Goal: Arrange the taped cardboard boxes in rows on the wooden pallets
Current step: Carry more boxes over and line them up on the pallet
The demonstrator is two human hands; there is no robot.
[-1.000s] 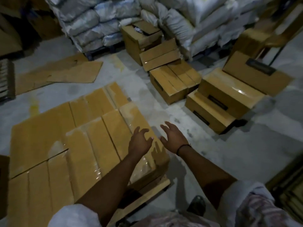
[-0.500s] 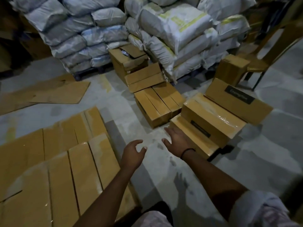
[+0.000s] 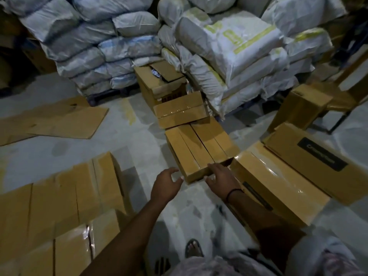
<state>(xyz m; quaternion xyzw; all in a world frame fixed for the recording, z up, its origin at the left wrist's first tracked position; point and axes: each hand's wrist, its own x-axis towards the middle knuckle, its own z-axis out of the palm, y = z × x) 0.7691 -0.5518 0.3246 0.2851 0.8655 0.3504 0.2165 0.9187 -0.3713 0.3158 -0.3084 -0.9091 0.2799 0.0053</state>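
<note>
Person stands over a taped box (image 3: 191, 156) lying on the grey floor (image 3: 139, 156), both arms stretched toward its near end. Left hand (image 3: 167, 184) is wide, fingers spread and loosely bent, holding nothing; the thumb tip is right at the box's near left corner, and contact is unclear. Right hand (image 3: 223, 180) lies on the near right corner, fingers fairly straight over the top edge and thumb against the end face, with no clear grip. A black wristband (image 3: 235, 193) is on the right wrist.

A second taped box (image 3: 217, 142) lies touching the first one's right side. Behind them sits another box (image 3: 181, 112), then an open box (image 3: 159, 80) against the stacked sacks (image 3: 119, 46).

Just right of the right hand is a larger taped box (image 3: 278, 182), and a box with a black label (image 3: 310, 162) leans on its far side. Bottom left, rows of boxes (image 3: 59, 206) sit tight together with shiny tape on top; what is under them is not visible. Flat cardboard sheets (image 3: 59, 120) lie on the floor at left. A sandalled foot (image 3: 193, 250) shows at the bottom.
</note>
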